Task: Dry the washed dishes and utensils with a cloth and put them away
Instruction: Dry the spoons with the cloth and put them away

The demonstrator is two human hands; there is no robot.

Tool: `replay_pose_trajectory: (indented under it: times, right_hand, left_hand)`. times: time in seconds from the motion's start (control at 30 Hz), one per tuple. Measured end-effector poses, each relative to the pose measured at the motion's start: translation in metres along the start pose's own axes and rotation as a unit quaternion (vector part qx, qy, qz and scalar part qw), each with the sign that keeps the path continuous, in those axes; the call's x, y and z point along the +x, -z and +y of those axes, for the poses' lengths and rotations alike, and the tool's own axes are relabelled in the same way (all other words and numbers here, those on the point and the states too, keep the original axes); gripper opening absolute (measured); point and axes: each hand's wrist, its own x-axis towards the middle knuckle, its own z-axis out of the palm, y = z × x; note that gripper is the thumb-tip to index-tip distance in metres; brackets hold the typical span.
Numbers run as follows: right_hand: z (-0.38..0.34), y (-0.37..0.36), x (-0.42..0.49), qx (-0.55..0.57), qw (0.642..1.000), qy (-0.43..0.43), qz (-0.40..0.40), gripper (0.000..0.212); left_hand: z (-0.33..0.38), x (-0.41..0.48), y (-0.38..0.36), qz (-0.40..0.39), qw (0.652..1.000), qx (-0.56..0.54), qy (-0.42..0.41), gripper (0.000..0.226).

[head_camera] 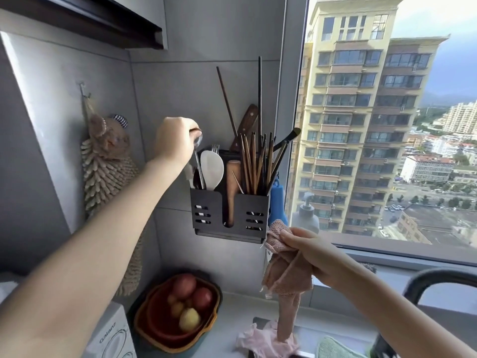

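Note:
A black utensil holder (pixel 206 210) hangs on the grey wall, filled with several chopsticks (pixel 254 164), a white rice paddle (pixel 212 167), a fork, a wooden roller and a knife. My left hand (pixel 174 143) is raised at the holder's left compartment, pinching the bowl end of a metal spoon (pixel 198 156) whose handle points down into that compartment. My right hand (pixel 307 250) is lower, just right of the holder, gripping a pink cloth (pixel 285 277) that hangs down toward the counter.
A bowl of fruit (pixel 178 313) sits on the counter below the holder. A plush hand towel (pixel 105 166) hangs on the left wall. A soap pump (pixel 305 215), a black faucet (pixel 438 280), a white appliance (pixel 113 334) and another pink cloth (pixel 260 342) are nearby. A window fills the right.

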Motion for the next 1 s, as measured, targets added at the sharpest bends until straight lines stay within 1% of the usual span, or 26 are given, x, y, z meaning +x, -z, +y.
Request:
replay_pose_trajectory:
  times: [0.03, 0.1, 0.17, 0.2, 0.3, 0.37, 0.4, 0.43, 0.5, 0.57, 0.63, 0.73, 0.8, 0.87, 0.93, 1.0]
  right_hand:
    - [0.001, 0.000, 0.000, -0.004, 1.000, 0.000, 0.001, 0.021]
    - [0.004, 0.002, -0.001, -0.002, 1.000, -0.002, 0.000, 0.022]
    - [0.007, 0.003, -0.003, 0.012, 1.000, -0.004, 0.000, 0.020]
    - [0.008, 0.004, -0.005, 0.019, 1.000, -0.003, 0.001, 0.018]
    - [0.011, 0.009, -0.016, 0.031, 0.999, 0.005, 0.017, 0.017]
    - [0.013, 0.014, -0.027, 0.047, 0.998, 0.009, 0.028, 0.021]
    - [0.015, 0.017, -0.034, 0.057, 0.998, 0.010, 0.033, 0.023]
    - [0.017, 0.022, -0.043, 0.067, 0.997, 0.013, 0.039, 0.025]
    - [0.025, 0.033, -0.066, 0.078, 0.995, 0.020, 0.051, 0.027]
    - [0.035, 0.048, -0.095, 0.066, 0.995, 0.029, 0.063, 0.031]
    - [0.047, 0.066, -0.127, 0.036, 0.995, 0.034, 0.081, 0.039]
    - [0.067, 0.095, -0.180, 0.014, 0.990, 0.043, 0.130, 0.044]
    - [0.082, 0.117, -0.216, 0.030, 0.984, 0.046, 0.168, 0.049]
    - [0.097, 0.143, -0.255, 0.041, 0.977, 0.041, 0.207, 0.047]
    - [0.112, 0.173, -0.294, 0.035, 0.967, 0.036, 0.250, 0.041]
    - [0.127, 0.205, -0.334, 0.044, 0.951, 0.034, 0.303, 0.044]
  left_hand:
    - [-0.002, 0.002, -0.004, -0.022, 1.000, 0.000, 0.006, 0.014]
    - [-0.006, 0.002, -0.014, -0.096, 0.995, 0.019, 0.029, 0.012]
    - [-0.010, -0.006, -0.025, -0.166, 0.983, 0.044, 0.065, 0.010]
    - [-0.012, -0.011, -0.030, -0.179, 0.979, 0.052, 0.080, 0.010]
    - [-0.012, -0.020, -0.037, -0.160, 0.979, 0.083, 0.093, 0.014]
    - [-0.006, -0.025, -0.034, -0.123, 0.980, 0.124, 0.093, 0.024]
    - [0.001, -0.030, -0.030, -0.095, 0.983, 0.128, 0.096, 0.028]
    - [0.010, -0.037, -0.026, -0.063, 0.987, 0.115, 0.091, 0.031]
    - [0.039, -0.062, -0.020, -0.010, 0.997, 0.060, 0.052, 0.032]
    - [0.076, -0.096, -0.018, -0.003, 1.000, 0.004, -0.004, 0.028]
    - [0.117, -0.132, -0.019, -0.035, 0.997, -0.054, -0.049, 0.025]
    - [0.181, -0.179, -0.026, -0.115, 0.978, -0.153, -0.079, 0.023]
    - [0.225, -0.206, -0.032, -0.162, 0.960, -0.212, -0.088, 0.021]
    - [0.270, -0.230, -0.040, -0.192, 0.941, -0.256, -0.109, 0.021]
    - [0.317, -0.252, -0.049, -0.234, 0.915, -0.302, -0.130, 0.021]
    - [0.366, -0.273, -0.061, -0.277, 0.887, -0.340, -0.147, 0.019]
